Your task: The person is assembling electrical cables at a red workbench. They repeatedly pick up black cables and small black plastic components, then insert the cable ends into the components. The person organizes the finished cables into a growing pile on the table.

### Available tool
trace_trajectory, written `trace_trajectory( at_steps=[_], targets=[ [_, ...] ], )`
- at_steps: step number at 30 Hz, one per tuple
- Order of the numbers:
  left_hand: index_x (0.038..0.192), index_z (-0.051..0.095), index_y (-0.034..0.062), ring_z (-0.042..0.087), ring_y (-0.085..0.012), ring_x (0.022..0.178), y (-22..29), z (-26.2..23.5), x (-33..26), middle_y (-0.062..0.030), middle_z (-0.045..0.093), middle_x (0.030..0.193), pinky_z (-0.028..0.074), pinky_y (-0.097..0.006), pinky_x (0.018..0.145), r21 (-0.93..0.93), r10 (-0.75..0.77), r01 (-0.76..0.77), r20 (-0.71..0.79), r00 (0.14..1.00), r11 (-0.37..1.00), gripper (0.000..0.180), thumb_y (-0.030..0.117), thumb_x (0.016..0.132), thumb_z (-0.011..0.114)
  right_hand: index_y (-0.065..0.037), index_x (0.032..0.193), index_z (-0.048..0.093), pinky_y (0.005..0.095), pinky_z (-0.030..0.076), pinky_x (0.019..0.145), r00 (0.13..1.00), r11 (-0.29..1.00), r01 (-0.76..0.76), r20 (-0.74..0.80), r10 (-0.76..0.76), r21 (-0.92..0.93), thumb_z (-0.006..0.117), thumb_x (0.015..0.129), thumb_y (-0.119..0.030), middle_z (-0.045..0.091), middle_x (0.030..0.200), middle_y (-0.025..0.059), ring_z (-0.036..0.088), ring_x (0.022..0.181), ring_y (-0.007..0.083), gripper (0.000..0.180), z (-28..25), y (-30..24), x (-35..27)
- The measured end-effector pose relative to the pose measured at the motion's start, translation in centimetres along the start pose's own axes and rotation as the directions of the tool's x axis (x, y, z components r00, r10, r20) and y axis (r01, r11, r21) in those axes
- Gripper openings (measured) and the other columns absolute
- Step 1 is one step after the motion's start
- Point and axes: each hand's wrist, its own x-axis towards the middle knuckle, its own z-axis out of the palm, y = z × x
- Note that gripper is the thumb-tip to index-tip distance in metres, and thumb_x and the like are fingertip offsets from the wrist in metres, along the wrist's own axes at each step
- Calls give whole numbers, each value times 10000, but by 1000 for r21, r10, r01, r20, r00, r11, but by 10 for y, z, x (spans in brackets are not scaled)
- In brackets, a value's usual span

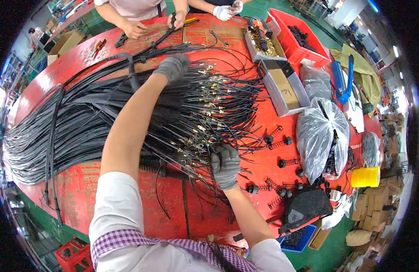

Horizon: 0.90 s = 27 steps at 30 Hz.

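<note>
Loads of thin black cables [128, 113] lie in one big bundle across the red tabletop [173, 213], their brass-tipped ends fanned out toward the middle. Left hand [173, 67], in a grey glove, is reaching over the far side of the fan and resting on the cable ends; can't tell if its grip is spread or pressed together from this angle. Right hand [226, 165], also gloved, has its grip curled around a few cable ends at the near edge of the fan. Small black springs [282, 145] are scattered on the tabletop just right of that. Further right sit plastic bags [320, 131], a grey box [284, 86] and a red bin [295, 38]. Across the tabletop, another person's hands [134, 28] are on some cables too.
</note>
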Motion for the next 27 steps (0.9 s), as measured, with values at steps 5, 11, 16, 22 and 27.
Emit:
trace_trajectory(
  at_steps=[5,11,16,22,27],
  targets=[
    [1094,539,114,544,-322,941,-1,12,-69,-164,572,1026,423,-406,833,-47,60,-65,-108,992,997,316,209,825,403,-48,890,582,389,431,752,999,999,33,13,-33,-5,602,735,-132,548,939,151,528,853,313,177,4,-3,-2],
    [1042,572,92,562,-294,898,74,-1,-192,-134,591,995,446,-370,808,-181,431,-444,-108,896,878,319,208,756,490,-51,880,573,404,425,750,994,994,105,30,-104,-21,569,768,-146,556,893,149,525,849,318,147,4,-3,-1],
    [960,600,82,584,-241,823,71,2,-312,-87,609,920,473,-343,742,-327,324,-506,-474,818,798,203,126,767,558,-35,876,571,397,424,729,993,993,119,5,-119,16,567,780,-153,560,871,151,520,801,320,153,1,-10,1],
    [1039,561,66,553,-145,857,49,61,-395,-51,603,949,448,-265,762,-944,-417,128,-11,909,304,243,96,800,596,-43,888,581,402,423,745,957,956,291,30,-290,-30,583,780,-175,574,903,135,529,846,300,171,0,-56,91],
    [1132,508,85,544,-165,902,98,60,-344,-51,580,1004,437,-278,798,-935,-439,-10,158,884,-355,351,96,795,607,-34,1193,476,409,335,956,683,947,205,729,44,-249,475,773,-537,481,1192,225,422,1137,364,655,61,-77,163]
  ],
)
